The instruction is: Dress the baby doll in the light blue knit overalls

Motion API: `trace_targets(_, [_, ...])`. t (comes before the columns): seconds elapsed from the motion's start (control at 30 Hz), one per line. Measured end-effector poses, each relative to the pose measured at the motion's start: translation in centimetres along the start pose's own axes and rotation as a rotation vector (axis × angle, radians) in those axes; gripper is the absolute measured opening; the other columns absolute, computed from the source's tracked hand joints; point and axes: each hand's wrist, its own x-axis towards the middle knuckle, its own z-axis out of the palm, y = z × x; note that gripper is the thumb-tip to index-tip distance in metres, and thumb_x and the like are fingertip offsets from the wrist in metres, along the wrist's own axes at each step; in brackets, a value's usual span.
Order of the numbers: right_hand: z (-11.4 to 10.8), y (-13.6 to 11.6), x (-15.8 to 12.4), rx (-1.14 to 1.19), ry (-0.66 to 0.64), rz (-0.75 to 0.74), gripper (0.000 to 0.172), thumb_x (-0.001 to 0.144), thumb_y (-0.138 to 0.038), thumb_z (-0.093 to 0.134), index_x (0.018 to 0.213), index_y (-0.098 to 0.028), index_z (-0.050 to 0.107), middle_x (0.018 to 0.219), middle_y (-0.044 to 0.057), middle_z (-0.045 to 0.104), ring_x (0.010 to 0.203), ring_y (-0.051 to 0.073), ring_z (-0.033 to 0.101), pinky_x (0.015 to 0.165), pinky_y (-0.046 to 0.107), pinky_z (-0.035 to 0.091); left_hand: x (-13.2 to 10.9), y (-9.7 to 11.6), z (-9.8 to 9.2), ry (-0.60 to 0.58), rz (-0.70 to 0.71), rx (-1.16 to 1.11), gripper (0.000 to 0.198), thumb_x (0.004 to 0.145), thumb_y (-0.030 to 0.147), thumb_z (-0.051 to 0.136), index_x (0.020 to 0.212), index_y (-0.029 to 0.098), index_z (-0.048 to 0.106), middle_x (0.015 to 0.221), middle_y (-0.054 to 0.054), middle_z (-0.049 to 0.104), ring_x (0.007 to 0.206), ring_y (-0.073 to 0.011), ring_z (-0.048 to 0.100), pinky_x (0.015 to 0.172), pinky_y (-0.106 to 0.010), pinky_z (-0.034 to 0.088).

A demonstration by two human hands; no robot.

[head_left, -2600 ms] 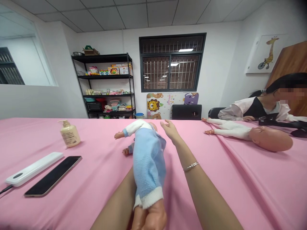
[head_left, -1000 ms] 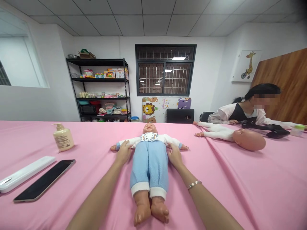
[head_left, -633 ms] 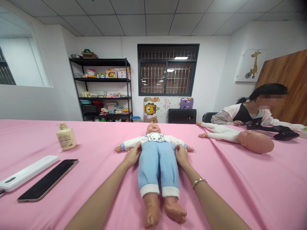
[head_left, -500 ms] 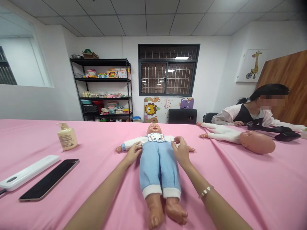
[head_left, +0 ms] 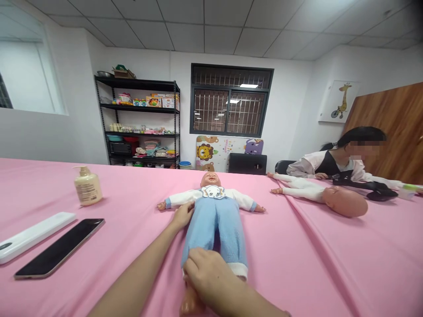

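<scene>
- The doll (head_left: 211,224) lies on its back in the middle of the pink table cover (head_left: 307,268), head just short of the far edge, arms spread.
- The left hand (head_left: 182,215) lies against the doll's waist, fingers (head_left: 187,209) flat on its side, not visibly gripping; it looks placed to steady the body.
- The right hand (head_left: 209,275) reaches across the lower trouser leg, fingers (head_left: 194,264) curled over the blue fleece in a narrow hold. The palm is hidden, so how firm the hold is cannot be told.
- Left of the doll: a pump bottle (head_left: 87,186), a white case (head_left: 33,237) and a phone (head_left: 59,248), well apart from the left arm.
- Right of the doll: a wide stretch of cover, then a fold, then a second doll (head_left: 320,193), near a seated person (head_left: 327,163).
</scene>
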Motion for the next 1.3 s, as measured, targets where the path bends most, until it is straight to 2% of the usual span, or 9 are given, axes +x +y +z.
trace_targets(0.13, [-1.0,0.1,-0.1,0.139,0.027,0.108,0.011,0.08,-0.016,0.062,0.077,-0.016,0.051,0.077,0.0,0.051,0.07,0.015,0.045,0.061,0.027,0.033,-0.1,0.6,-0.1,-0.027,-0.028,0.086,0.014,0.075,0.022,0.052,0.083,0.019,0.063,0.083,-0.003,0.067,0.085,-0.0222,0.06,0.079,-0.032,0.046])
trace_targets(0.37, [-2.3,3.7,-4.6,0.275,-0.046,0.445,0.01,0.081,-0.016,0.06,0.072,-0.017,0.054,0.079,0.001,0.055,0.081,0.019,0.046,0.074,0.031,0.035,0.1,0.6,-0.4,0.236,-0.115,0.119,0.015,0.082,0.022,0.046,0.084,0.017,0.059,0.088,-0.007,0.066,0.084,-0.0212,0.06,0.079,-0.032,0.045])
trace_targets(0.5, [-2.6,5.6,-5.5,0.426,0.082,0.529,0.013,0.087,-0.022,0.049,0.077,-0.018,0.056,0.084,0.003,0.054,0.082,0.018,0.048,0.074,0.031,0.039,0.3,1.5,-0.5,0.243,-0.137,-0.015,0.034,0.081,0.021,0.049,0.113,0.013,0.051,0.111,-0.012,0.06,0.1,-0.0213,0.057,0.088,-0.032,0.044])
trace_targets(0.6, [-2.9,8.0,-4.2,0.357,0.232,0.502,0.021,0.087,-0.031,0.048,0.102,-0.022,0.057,0.109,0.005,0.051,0.103,0.021,0.044,0.09,0.037,0.038,-0.5,3.8,-0.4,0.268,0.01,0.05,0.054,0.082,0.034,0.05,0.131,0.015,0.036,0.133,-0.012,0.042,0.122,-0.0236,0.039,0.103,-0.041,0.031])
trace_targets(0.7, [-1.8,10.9,-2.3,0.228,0.192,0.468,0.046,0.084,-0.04,0.051,0.128,-0.027,0.044,0.136,0.004,0.03,0.125,0.027,0.024,0.103,0.046,0.026,-1.8,6.2,0.0,0.017,0.246,0.209,0.056,0.083,0.044,0.047,0.133,0.023,0.035,0.141,-0.006,0.03,0.132,-0.0247,0.021,0.109,-0.047,0.015])
trace_targets(0.8, [1.0,13.1,-1.4,0.252,0.026,0.514,0.062,0.082,-0.045,0.053,0.137,-0.024,0.032,0.142,0.003,0.017,0.131,0.029,0.009,0.107,0.049,0.016,-2.7,7.1,0.7,-0.299,0.313,0.298,0.053,0.081,0.05,0.049,0.13,0.03,0.04,0.144,-0.002,0.023,0.134,-0.0277,0.012,0.108,-0.051,0.012])
trace_targets(0.97, [4.5,14.0,-2.2,0.492,-0.1,0.561,0.077,0.077,-0.055,0.055,0.139,-0.022,0.025,0.144,0.002,0.006,0.133,0.026,-0.001,0.109,0.047,0.011,-2.2,4.7,1.2,-0.239,0.205,0.212,0.058,0.084,0.051,0.043,0.134,0.024,0.034,0.145,-0.004,0.018,0.134,-0.0222,0.011,0.111,-0.043,0.01])
trace_targets(1.13, [4.2,13.5,-2.5,0.542,-0.087,0.587,0.077,0.075,-0.056,0.056,0.139,-0.023,0.027,0.144,0.0,0.006,0.133,0.025,-0.001,0.11,0.047,0.008,-1.3,1.6,0.6,-0.144,-0.011,0.119,0.063,0.086,0.052,0.033,0.136,0.015,0.029,0.142,-0.007,0.027,0.132,-0.0206,0.022,0.11,-0.038,0.015])
trace_targets(1.3, [4.9,13.4,-2.5,0.59,0.023,0.602,0.067,0.077,-0.054,0.052,0.135,-0.022,0.036,0.142,0.002,0.014,0.133,0.023,0.007,0.11,0.045,0.011,-1.6,0.8,0.3,-0.04,-0.033,0.083,0.062,0.084,0.053,0.033,0.13,0.011,0.039,0.136,-0.01,0.037,0.128,-0.0219,0.031,0.109,-0.035,0.02])
